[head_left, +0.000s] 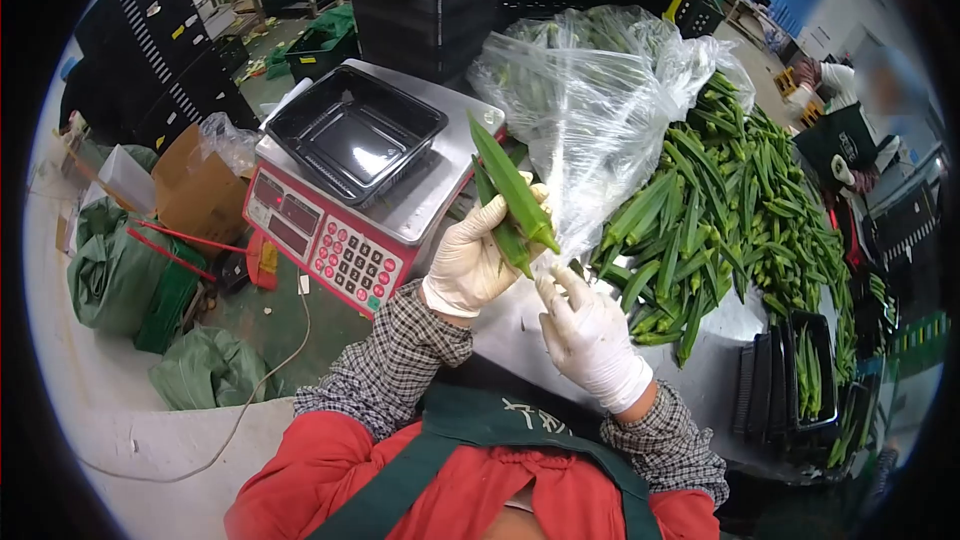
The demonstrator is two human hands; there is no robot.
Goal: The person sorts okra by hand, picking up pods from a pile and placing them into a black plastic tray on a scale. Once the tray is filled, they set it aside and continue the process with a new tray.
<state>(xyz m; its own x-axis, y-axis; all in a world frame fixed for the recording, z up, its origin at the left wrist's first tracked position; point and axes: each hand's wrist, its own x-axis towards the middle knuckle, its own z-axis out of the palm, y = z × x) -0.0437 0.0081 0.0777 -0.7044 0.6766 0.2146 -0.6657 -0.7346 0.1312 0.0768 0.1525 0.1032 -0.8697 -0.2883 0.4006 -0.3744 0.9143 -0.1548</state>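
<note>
In my gloved left hand [470, 258], closed around them, are okra pods [515, 185], held upright at a slant with their stem ends toward me. My right hand [595, 340], also in a white glove, is just below those stem ends with its fingers partly bent and apart. To the right of both hands, a large heap of okra [710, 210] covers the metal table [525, 335]. Left of the pods stands a red and silver weighing scale [345, 255], with a black plastic tray [350, 135] on its pan.
Behind my hands, a clear plastic bag [590, 90] of okra rests against the heap. Black trays [765, 380] are stacked at the right, the top one holding okra. Black crates [415, 0] stand behind the scale. Another person [835, 85] is at the far right.
</note>
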